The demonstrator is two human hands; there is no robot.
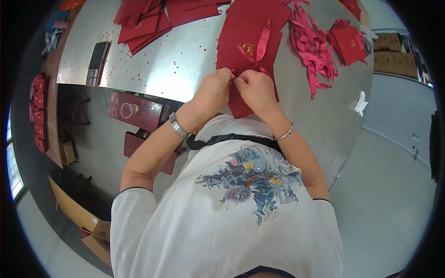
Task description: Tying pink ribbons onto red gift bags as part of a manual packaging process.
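Observation:
Both my hands meet at the near edge of a red paper bag (255, 41) with a gold emblem, on top of a fanned stack of red bags (235, 14). My left hand (215, 90) is closed, its thumb and forefinger pinching the bag's edge. Beside it, my right hand (256, 91) is closed in a pinch at the same edge, fingertips nearly touching the left's. A pink-red ribbon (263, 41) lies looped over the top bag just beyond my fingers. Whether a ribbon end is also in either pinch is hidden.
A heap of loose pink-red ribbons (314, 51) lies to the right, with more red bags (347, 44) beyond it. At the far left are loose red bags (143, 28), a phone (98, 64) and scattered red dots. A crumpled white tissue (360, 103) sits near the right edge.

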